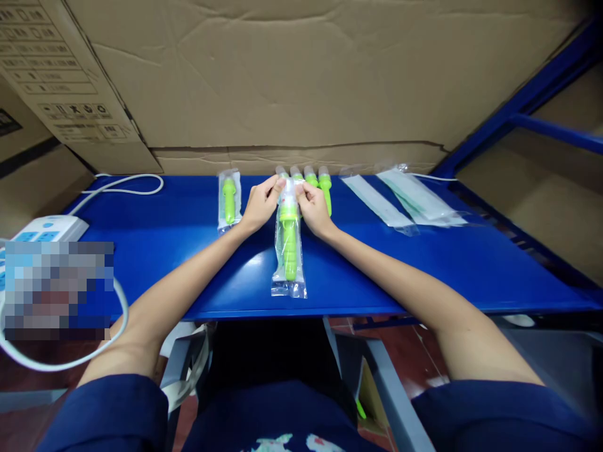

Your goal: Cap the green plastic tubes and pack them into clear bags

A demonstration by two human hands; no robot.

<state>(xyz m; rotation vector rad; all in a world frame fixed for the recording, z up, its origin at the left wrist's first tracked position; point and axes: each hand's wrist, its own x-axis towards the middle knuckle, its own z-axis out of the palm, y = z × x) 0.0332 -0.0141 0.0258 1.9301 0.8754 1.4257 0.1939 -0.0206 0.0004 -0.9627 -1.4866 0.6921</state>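
A green plastic piece lies inside a clear plastic bag on the blue table, pointing towards me. My left hand and my right hand both pinch the bag's far, open end, fingers closed on its edges. Just behind my hands, several loose green pieces lie in a row near the table's back edge. A second bagged green piece lies to the left of my left hand.
Empty clear bags lie at the right back of the table. A white power strip with a white cable sits at the left. Cardboard boxes wall the back. A blue metal frame rises at right.
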